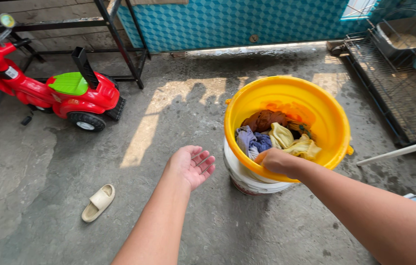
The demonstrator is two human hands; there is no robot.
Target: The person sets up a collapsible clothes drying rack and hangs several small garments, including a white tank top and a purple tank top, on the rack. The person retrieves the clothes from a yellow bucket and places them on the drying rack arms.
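Observation:
A yellow plastic basin [316,105] sits tilted on top of a white bucket [242,179] on the concrete floor. Inside it lie crumpled clothes [274,135]: brown, purple-blue and pale yellow pieces. My right hand [276,162] is closed over the basin's near rim, fingers curled inward beside the clothes. My left hand [192,164] hovers palm up, fingers spread, just left of the bucket, holding nothing.
A red ride-on toy vehicle [51,88] with a green seat stands at the far left before a black metal rack [119,44]. A beige slipper [98,202] lies on the floor. A wire cage [399,73] sits at the right, a white pipe [404,149] beside it.

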